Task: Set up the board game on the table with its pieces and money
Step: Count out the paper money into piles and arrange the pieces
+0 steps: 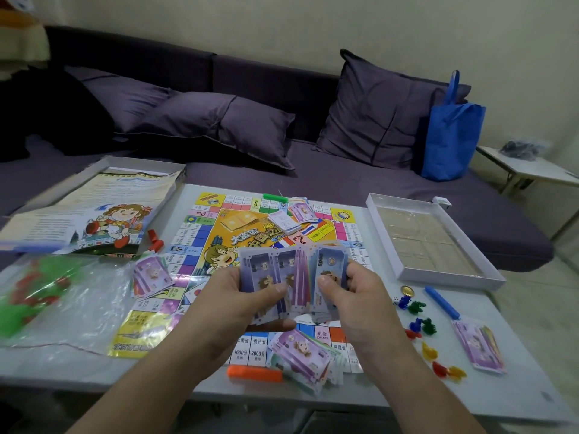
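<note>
both hands, left hand (250, 292) and right hand (354, 286), fingers curled round a fanned wad of play money (294, 270) above the board (219, 239) on the counter (517, 371); loose fan, likely to slip and scatter over the stack (304, 355) below

- The board (200, 242) fills the middle of the worktop (391, 389).
- Left side is blocked by a plastic bag (62, 296) and box lid (94, 211).
- Right: a box tray (488, 278), with scattered pawns (418, 324) near it.
- An orange stick (253, 373) and a money pile (304, 355) crowd the near edge.
- Bare worktop lies at the near right corner.
</note>
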`<state>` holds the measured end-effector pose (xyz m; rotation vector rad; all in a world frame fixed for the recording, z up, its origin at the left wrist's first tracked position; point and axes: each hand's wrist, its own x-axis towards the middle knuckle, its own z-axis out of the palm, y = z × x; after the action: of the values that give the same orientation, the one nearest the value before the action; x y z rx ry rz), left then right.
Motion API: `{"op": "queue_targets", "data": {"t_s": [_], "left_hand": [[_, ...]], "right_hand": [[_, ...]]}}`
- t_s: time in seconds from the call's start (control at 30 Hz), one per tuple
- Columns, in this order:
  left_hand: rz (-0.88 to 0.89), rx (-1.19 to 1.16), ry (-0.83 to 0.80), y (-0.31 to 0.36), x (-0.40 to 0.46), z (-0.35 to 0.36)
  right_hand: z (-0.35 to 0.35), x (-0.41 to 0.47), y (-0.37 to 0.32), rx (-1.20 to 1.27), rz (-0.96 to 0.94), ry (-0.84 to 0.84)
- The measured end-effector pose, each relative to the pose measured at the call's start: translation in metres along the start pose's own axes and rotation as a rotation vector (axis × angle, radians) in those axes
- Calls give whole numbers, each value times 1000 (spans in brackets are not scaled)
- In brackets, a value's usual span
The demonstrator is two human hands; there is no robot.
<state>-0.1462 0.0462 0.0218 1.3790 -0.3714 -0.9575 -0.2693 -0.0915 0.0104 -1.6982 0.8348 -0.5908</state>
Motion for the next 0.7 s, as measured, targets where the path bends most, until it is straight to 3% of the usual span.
{"op": "queue_targets", "data": {"t_s": [0.13,0.27,0.53,0.7], "left_hand": [[-27,-12,-23,-2,-2,-2],[-49,-11,68,-2,-1,-10],[-155,-57,148,-2,6,-31],[-184,-43,123,-4,6,-33]], "right_hand": [[-4,-3,1,-3,-3,0],[-16,-1,3,-62,41,-3],[-10,-3,23,-630,120,-290],[7,-2,37,-820,124,-312]]}}
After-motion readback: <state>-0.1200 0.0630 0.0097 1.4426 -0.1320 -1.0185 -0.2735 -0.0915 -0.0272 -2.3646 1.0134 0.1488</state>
